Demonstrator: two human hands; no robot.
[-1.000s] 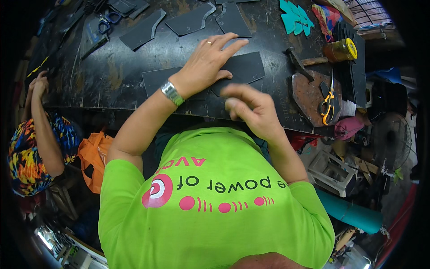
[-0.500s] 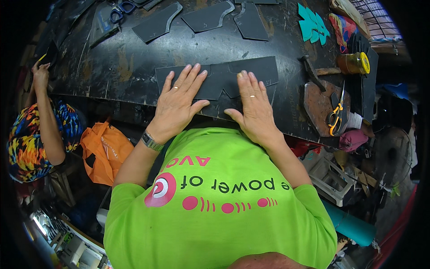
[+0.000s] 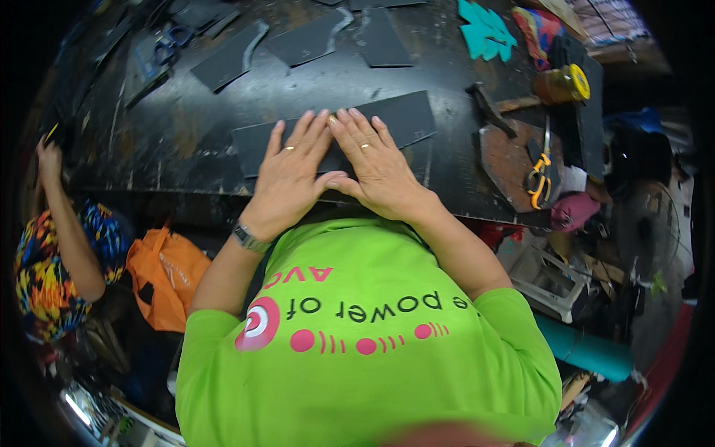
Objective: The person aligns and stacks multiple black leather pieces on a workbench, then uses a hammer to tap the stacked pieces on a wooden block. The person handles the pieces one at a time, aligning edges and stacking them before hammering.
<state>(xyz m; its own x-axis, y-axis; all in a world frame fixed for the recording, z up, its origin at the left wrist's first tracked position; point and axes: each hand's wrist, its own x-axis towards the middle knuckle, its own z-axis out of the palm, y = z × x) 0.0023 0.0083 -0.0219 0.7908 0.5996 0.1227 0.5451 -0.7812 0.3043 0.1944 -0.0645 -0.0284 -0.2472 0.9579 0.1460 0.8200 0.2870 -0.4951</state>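
Both hands are lying flat, palms down and fingers spread, side by side on a long rectangular strip of dark sheet material [image 3: 402, 119] at the centre of the frame; nothing is being gripped, only pressed. Left hand [image 3: 287, 175] is resting just left of right hand [image 3: 376, 167], thumbs touching. The strip is lying on a worn black worktable [image 3: 186, 149]. Orange-handled scissors [image 3: 538, 175] are lying at right. Similar dark cut pieces [image 3: 231, 59] are lying at upper left.
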